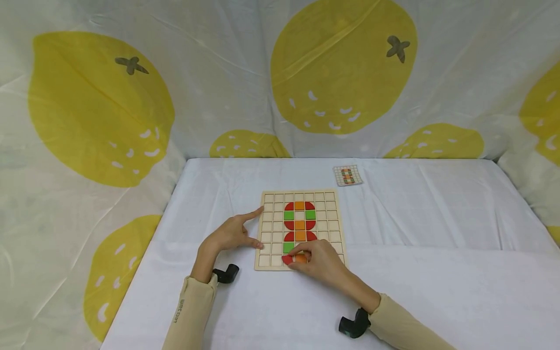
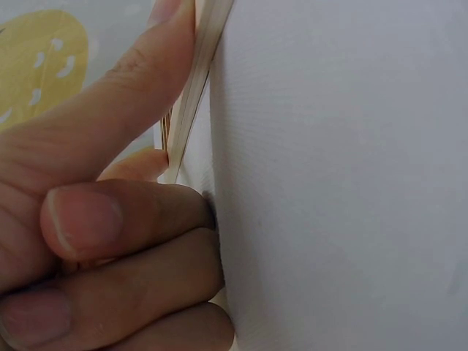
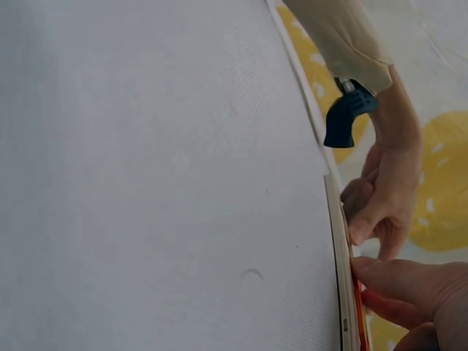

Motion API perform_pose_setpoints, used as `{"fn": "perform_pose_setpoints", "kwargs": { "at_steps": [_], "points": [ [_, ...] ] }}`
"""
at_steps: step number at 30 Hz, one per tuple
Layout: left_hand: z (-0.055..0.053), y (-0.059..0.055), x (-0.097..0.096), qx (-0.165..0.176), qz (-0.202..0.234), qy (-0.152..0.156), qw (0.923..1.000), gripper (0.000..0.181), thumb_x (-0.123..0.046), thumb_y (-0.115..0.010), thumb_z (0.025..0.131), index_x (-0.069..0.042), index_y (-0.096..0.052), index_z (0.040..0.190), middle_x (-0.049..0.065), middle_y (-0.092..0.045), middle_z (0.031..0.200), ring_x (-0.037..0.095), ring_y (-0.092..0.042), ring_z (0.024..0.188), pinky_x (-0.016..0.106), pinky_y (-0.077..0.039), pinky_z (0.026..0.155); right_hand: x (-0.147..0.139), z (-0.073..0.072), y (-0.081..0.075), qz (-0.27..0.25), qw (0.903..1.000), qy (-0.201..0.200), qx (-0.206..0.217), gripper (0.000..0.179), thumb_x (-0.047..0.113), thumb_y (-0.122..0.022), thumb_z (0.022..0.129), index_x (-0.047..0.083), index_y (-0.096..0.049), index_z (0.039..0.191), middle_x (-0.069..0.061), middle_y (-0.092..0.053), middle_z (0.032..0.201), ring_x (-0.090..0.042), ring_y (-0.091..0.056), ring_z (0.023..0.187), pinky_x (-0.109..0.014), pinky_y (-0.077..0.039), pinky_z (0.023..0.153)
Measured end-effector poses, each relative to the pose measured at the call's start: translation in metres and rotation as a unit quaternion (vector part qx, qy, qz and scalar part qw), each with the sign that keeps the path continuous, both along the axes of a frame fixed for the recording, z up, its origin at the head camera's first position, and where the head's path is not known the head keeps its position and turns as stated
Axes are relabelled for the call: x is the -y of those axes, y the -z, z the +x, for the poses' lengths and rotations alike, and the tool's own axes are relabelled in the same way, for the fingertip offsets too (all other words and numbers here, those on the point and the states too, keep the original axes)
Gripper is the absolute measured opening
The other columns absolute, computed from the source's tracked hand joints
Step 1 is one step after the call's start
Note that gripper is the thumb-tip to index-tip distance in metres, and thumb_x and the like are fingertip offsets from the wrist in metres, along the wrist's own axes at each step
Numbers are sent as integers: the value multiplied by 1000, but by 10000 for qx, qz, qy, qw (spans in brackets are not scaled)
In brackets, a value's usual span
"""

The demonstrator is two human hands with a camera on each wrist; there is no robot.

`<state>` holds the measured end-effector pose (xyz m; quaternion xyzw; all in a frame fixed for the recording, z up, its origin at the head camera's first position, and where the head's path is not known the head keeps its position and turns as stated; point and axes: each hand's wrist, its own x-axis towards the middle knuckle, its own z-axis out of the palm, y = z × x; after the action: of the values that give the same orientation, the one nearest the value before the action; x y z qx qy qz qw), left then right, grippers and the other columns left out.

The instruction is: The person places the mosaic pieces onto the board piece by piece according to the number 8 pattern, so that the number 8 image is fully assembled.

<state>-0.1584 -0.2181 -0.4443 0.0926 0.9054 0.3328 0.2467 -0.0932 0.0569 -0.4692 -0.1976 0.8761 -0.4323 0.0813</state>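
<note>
A square wooden grid board [image 1: 271, 214] lies flat on the table. Set in its cells are red quarter-round pieces [image 1: 289, 225], orange squares [image 1: 299, 205] and green squares [image 1: 310, 214]. My left hand [image 1: 228, 234] rests along the board's left edge, thumb and index finger stretched apart against it, as the left wrist view also shows, the other fingers curled under. Near the board's lower edge my right hand [image 1: 321, 262] pinches a red quarter-round piece [image 1: 287, 260] between thumb and index finger, over a cell left of an orange square [image 1: 301, 258]. This hand hides several cells at the lower right.
A small pattern card [image 1: 348, 175] with a similar coloured figure lies beyond the board's far right corner. White cloth [image 1: 415, 209] covers the table. Behind and at the sides hangs a lemon-print curtain [image 1: 227, 73]. Dark camera mounts [image 1: 355, 324] sit at both wrists.
</note>
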Motion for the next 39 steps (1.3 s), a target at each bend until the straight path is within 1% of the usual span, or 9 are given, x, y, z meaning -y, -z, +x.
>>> {"fn": "perform_pose_setpoints", "kwargs": {
  "at_steps": [5,12,17,24,28,33,39],
  "points": [
    [-1,1,0,38,19,-28,10000,110,-37,-94,74,-32,-30,164,-6,-34,57,11,-33,53,27,-34,56,1,0,-1,173,9997,45,-150,15,19,-90,79,16,-84,93,12,-35,55,0,-30,53,-18,-21,51],
    [-1,2,1,47,88,-27,9999,110,-37,-94,74,-32,-31,164,-6,-34,56,11,-33,53,27,-34,56,1,0,-4,464,9988,82,-162,15,20,-91,78,18,-83,91,12,-40,55,0,-36,54,-18,-23,50],
    [-1,3,1,23,77,-3,10000,110,-38,-94,74,-32,-30,164,-6,-33,57,11,-33,54,27,-34,57,0,0,-6,546,9984,62,-165,15,22,-91,78,18,-83,91,12,-42,55,-1,-38,54,-19,-25,51],
    [-1,3,0,31,-5,-31,10000,110,-37,-94,74,-33,-30,164,-6,-34,58,11,-33,54,27,-34,57,2,1,-4,449,9988,51,-194,16,21,-89,80,19,-85,95,13,-38,56,1,-33,55,-18,-22,52],
    [-1,3,1,64,-4,-80,9999,110,-37,-94,74,-33,-31,163,-5,-35,58,11,-34,55,27,-34,57,2,2,-3,326,9992,152,-177,15,19,-90,79,17,-85,94,13,-36,54,1,-31,53,-19,-20,51],
    [0,3,0,151,63,-130,9998,110,-37,-94,74,-35,-30,163,-6,-36,58,11,-35,54,27,-34,57,1,4,-1,197,9994,279,-31,16,19,-90,79,16,-85,94,12,-33,51,0,-29,49,-19,-19,50],
    [0,3,0,126,72,-154,9998,109,-37,-94,74,-34,-31,163,-6,-36,57,11,-34,54,27,-34,57,2,5,2,190,9988,447,-31,15,21,-91,78,18,-86,92,13,-36,49,1,-30,49,-19,-20,49]
  ]
}}
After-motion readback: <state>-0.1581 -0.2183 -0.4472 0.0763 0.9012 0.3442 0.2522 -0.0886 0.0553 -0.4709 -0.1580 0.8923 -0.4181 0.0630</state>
